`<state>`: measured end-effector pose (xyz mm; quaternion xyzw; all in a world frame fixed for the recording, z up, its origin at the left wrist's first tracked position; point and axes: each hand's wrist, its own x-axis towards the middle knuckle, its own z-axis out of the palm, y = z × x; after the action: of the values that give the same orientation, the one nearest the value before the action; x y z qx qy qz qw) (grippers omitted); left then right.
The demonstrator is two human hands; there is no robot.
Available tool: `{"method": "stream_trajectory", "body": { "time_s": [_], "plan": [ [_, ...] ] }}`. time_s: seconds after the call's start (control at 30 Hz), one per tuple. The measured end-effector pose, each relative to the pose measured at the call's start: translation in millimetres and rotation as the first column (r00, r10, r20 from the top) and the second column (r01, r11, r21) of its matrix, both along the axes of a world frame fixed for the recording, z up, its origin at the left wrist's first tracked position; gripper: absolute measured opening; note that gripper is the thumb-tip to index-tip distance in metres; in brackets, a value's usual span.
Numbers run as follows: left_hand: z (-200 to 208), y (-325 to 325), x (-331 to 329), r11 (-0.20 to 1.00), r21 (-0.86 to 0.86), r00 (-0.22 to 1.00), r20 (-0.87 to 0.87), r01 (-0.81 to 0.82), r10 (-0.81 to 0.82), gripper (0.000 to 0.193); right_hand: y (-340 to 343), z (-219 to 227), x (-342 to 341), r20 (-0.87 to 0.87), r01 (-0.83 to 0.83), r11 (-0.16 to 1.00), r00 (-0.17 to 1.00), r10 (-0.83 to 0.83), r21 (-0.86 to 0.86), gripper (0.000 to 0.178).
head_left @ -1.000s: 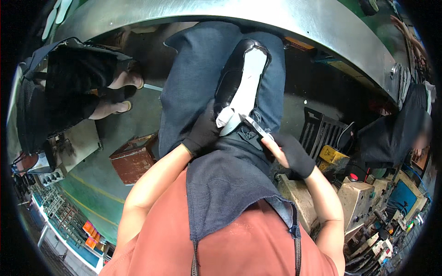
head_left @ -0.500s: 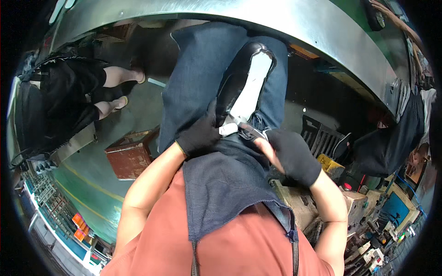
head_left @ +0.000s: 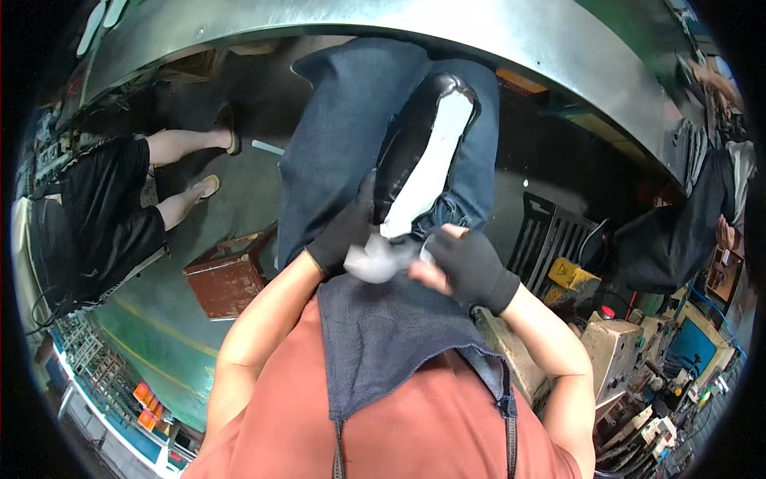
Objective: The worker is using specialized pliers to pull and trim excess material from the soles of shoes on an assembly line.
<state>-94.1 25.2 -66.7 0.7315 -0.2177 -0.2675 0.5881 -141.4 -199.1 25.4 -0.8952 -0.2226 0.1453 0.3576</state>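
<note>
Black shoe [head_left: 407, 152] on lap — L hand [head_left: 345, 235] grips its heel; R hand [head_left: 463, 263] pinches white rag [head_left: 373, 259] betw. both hands.

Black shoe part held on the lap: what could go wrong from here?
1. The left hand grips only the lower end of the black shoe part, whose far end juts out over the knees, so it may tip or slip.
2. The right hand has bare fingertips beside the white scrap, so any sharp edge could nick them.
</note>
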Motion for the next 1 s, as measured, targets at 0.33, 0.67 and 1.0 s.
{"method": "stream_trajectory", "body": {
  "time_s": [0.33,0.67,1.0],
  "plan": [
    [-27,0,-1,0.978,0.21,0.996,-0.086,0.017,0.001,0.064,-2,-20,-7,-0.118,0.266,0.96,0.954,-0.276,-0.091,0.041],
    [69,42,23,0.925,0.378,0.968,0.245,-0.047,-0.051,0.083,-37,-15,-15,-0.269,0.288,0.958,0.923,-0.275,0.009,0.032],
    [36,-51,67,0.96,-0.004,0.96,0.036,-0.278,0.278,0.08,-51,-4,-45,-0.605,0.727,0.674,0.597,-0.527,0.131,0.036]
  ]
}}
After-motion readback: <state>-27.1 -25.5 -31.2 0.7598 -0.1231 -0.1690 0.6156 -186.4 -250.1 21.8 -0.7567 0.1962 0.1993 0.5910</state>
